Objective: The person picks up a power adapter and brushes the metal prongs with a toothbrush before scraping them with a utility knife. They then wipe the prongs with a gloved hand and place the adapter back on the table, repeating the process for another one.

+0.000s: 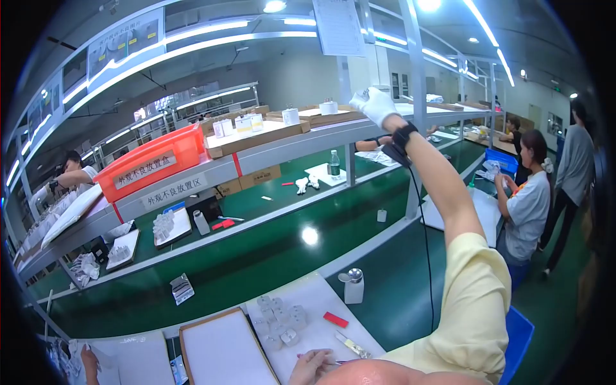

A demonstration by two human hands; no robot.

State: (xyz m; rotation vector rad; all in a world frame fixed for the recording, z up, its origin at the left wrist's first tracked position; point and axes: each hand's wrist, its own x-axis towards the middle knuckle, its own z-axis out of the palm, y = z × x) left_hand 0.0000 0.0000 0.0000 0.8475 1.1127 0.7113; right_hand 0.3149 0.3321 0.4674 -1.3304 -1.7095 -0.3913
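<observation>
Fluorescent strips light a wide workshop, where a metal-framed shelf (282, 153) serves as the landmark, running raised above a long green bench (256, 247). To the right of the shelf, a co-worker (526, 199) in a white top handles something pale. Resting on the shelf's left part, an orange-red bin (154, 163) sits at the edge, probably so that it can be reached without leaning; just beside it, a shallow card tray (256, 142) carries a few upright white pieces, perhaps kept up there to free the bench. Below the shelf, on the side nearest the wearer, a pale mat (321, 298) lies beside a brown-edged board (224, 350), likely a soft surface against scuffs. Up at the shelf, the right hand (375, 108) wears a white glove, probably to keep marks off; its fingers look curled, though I cannot tell whether they grip anything. Well below the shelf, the bare left hand (311, 367) is at the mat's near edge, fingers bent and close together, their hold too unclear to tell. Between that hand and the shelf, the white blocks (276, 314) stand in a loose cluster on the mat: small, boxy, glossy and somewhat translucent, with rounded corners. Right of them on the mat lie a slim tool (353, 345) and a red tag (335, 319).
</observation>
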